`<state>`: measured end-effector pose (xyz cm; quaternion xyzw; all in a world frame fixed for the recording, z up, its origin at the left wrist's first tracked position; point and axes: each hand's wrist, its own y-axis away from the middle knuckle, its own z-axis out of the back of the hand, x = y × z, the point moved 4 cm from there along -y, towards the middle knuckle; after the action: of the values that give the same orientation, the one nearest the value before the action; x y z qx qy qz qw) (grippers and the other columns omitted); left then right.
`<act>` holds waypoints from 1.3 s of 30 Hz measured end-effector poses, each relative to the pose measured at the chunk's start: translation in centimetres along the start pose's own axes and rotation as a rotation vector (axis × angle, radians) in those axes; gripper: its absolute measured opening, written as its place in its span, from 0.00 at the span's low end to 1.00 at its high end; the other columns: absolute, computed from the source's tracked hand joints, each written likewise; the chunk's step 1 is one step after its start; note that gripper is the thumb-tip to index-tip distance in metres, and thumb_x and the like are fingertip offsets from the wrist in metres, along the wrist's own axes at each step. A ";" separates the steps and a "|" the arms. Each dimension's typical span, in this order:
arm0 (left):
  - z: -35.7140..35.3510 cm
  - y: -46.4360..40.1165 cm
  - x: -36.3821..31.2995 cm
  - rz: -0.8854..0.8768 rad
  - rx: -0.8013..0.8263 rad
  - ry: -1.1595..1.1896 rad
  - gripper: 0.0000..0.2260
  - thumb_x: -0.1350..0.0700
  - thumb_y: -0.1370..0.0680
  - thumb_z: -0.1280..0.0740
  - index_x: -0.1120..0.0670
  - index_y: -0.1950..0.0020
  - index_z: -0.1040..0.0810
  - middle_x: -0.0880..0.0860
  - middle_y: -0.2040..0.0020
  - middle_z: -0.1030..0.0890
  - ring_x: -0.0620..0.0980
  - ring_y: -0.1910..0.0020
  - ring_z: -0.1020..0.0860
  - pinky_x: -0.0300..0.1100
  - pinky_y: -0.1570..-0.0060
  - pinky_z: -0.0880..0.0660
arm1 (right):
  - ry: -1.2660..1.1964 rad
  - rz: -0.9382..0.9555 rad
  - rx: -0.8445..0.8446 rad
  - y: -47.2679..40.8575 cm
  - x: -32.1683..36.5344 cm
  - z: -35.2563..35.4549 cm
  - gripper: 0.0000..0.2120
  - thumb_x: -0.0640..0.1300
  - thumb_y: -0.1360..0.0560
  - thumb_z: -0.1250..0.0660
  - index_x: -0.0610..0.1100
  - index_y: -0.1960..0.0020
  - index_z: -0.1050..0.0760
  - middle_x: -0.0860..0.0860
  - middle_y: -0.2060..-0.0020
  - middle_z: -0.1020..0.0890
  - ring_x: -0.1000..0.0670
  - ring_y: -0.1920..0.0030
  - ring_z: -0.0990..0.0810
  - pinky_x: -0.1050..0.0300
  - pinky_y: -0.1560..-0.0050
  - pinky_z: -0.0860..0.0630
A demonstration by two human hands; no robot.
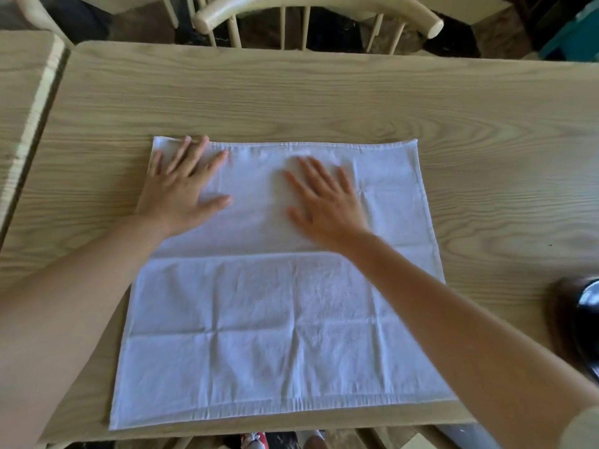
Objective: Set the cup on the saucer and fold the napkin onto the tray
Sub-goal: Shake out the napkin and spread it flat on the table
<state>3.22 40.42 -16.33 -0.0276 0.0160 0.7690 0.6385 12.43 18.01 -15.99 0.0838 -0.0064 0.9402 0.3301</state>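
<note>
Currently no grip on anything: both hands lie flat, fingers straight and spread, palms down on the white rectangular cloth napkin [259, 319]. Left hand [181, 192] sits on the napkin's far left corner area, fingertips reaching almost to the far hem, the heel of the hand at the left edge. Right hand [327, 202] presses near the middle of the far half, slightly motion-blurred. Both bare forearms cross the napkin's side edges from the near corners. Napkin is spread open, single layer as far as visible, on the pale wood-grain counter [324, 98]; a horizontal crease runs across it about midway, more crease lines cross in the near half, near hem lies just inside the counter's near edge. At the right frame edge, on the counter and well apart from the napkin, a dark glossy rounded object [588, 303] sits on a dark brown surface; cropped, can't tell what it is. Beyond the far counter edge stands a cream-painted wooden spindle-back chair [317, 14]. Second pale wooden surface [22, 92] abuts on the left, a narrow gap between.
</note>
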 end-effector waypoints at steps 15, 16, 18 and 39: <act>0.3 0.1 -0.2 0.001 0.085 -0.011 0.34 0.33 0.29 0.55 0.43 0.25 0.50 0.52 0.23 0.49 0.54 0.24 0.50 0.63 0.31 0.51 | 0.064 -0.190 -0.019 2.2 -13.4 2.3 0.37 0.62 0.29 0.61 0.46 0.25 0.51 0.47 0.24 0.48 0.50 0.24 0.51 0.51 0.26 0.54; 0.5 0.3 -0.3 0.000 0.066 -0.011 0.32 0.35 0.28 0.55 0.44 0.25 0.49 0.54 0.23 0.48 0.54 0.24 0.48 0.63 0.32 0.51 | 0.076 -0.192 -0.022 2.3 -13.3 2.5 0.37 0.62 0.29 0.61 0.45 0.25 0.51 0.47 0.24 0.48 0.50 0.24 0.51 0.50 0.26 0.55; 1.5 1.1 -1.3 0.027 -0.017 0.006 0.30 0.38 0.25 0.54 0.47 0.25 0.45 0.56 0.23 0.46 0.55 0.25 0.45 0.65 0.32 0.50 | 0.096 -0.168 -0.074 2.6 -12.4 3.3 0.35 0.61 0.27 0.59 0.44 0.25 0.49 0.44 0.24 0.47 0.47 0.24 0.51 0.47 0.26 0.54; 1.2 26.9 -8.7 -0.258 0.343 -0.066 0.33 0.36 0.25 0.47 0.50 0.24 0.48 0.57 0.23 0.47 0.57 0.25 0.49 0.64 0.31 0.48 | 0.130 0.216 0.227 28.1 -3.3 0.6 0.36 0.66 0.25 0.53 0.47 0.24 0.50 0.46 0.24 0.48 0.46 0.25 0.48 0.42 0.27 0.49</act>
<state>-21.64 27.02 -14.91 0.1046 0.1220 0.6675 0.7270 -2.36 -6.05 -14.72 0.0585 0.1123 0.9683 0.2152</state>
